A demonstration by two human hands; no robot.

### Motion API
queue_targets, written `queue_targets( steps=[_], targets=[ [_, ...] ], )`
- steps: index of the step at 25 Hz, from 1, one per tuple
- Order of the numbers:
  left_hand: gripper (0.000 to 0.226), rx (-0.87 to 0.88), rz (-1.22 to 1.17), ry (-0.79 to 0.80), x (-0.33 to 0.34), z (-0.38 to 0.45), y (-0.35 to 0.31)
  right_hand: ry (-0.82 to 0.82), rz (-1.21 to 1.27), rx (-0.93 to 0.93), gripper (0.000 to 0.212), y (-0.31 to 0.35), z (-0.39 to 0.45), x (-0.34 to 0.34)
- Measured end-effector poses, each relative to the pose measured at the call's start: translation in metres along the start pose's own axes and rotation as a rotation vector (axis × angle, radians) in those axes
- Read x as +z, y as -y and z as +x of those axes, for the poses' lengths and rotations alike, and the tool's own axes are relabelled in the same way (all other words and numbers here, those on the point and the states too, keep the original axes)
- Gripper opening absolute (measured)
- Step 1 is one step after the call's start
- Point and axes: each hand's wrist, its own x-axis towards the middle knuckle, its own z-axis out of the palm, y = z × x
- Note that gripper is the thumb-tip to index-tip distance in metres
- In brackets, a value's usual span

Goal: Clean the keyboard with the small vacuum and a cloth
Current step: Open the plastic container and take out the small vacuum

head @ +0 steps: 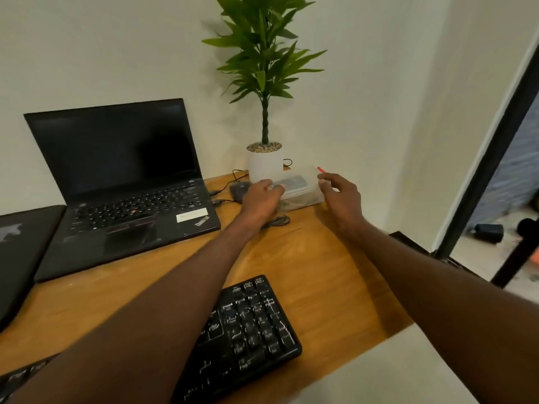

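Desk: one wooden desk against a white wall.
Laptops: two, one open, one closed.
Keyboard: one black keyboard at near edge.
Box: one clear box beside one potted plant.
Hands: two; left hand fingers on box, right hand fingers loosely curled beside it.

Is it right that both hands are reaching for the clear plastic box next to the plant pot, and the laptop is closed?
Not quite: the head view shows the laptop open, its screen dark. Both hands do reach for the clear plastic box beside the plant pot.
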Motion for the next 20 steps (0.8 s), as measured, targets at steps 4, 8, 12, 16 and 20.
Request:
queue_targets(
  steps=[4,8,12,16,20],
  targets=[
    [0.038,0.093,-0.128,-0.079,0.01,-0.042,-0.006,-0.201,0.104,0.016,0.021,0.012,-0.035,-0.023],
    [0.029,0.076,-0.121,-0.192,0.013,-0.099,-0.002,-0.202,0.128,0.005,0.017,0.027,-0.084,-0.052],
    [0.02,-0.031,-0.146,-0.277,0.009,-0.129,0.007,-0.159,0.116,0.137,0.033,0.025,-0.114,-0.061],
    [0.021,-0.144,-0.163,-0.281,0.013,-0.124,0.007,-0.124,-0.031,0.185,0.033,0.023,-0.109,-0.058],
    [0.012,-0.232,-0.236,-0.322,0.008,-0.106,0.006,-0.17,-0.12,0.226,0.045,0.021,-0.1,-0.054]
  ],
)
